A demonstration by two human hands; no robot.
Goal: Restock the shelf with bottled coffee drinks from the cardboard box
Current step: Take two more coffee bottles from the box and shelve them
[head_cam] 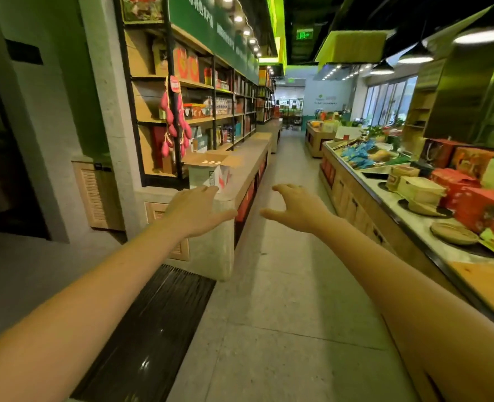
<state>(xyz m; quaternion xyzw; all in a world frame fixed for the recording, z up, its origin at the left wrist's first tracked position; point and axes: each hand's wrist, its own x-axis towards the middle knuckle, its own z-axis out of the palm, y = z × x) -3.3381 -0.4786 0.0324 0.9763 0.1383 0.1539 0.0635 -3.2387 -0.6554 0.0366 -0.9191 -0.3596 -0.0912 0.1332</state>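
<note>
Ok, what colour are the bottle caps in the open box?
Whitish: the caps show at the top of the box, seen in the head view.

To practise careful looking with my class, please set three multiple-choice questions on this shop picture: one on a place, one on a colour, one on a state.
1. Where does the cardboard box stand?
A. on the floor
B. on the stone counter at the person's left
C. on the right-hand display table

2. What colour are the bottle caps inside the box?
A. blue
B. black
C. white

3. In what state is the box?
A. taped shut
B. open, with its flaps spread
C. crushed flat

Answers:
1 B, the box rests on the counter's top.
2 C, pale round caps show in the opening.
3 B, the flaps fold outward.
</note>
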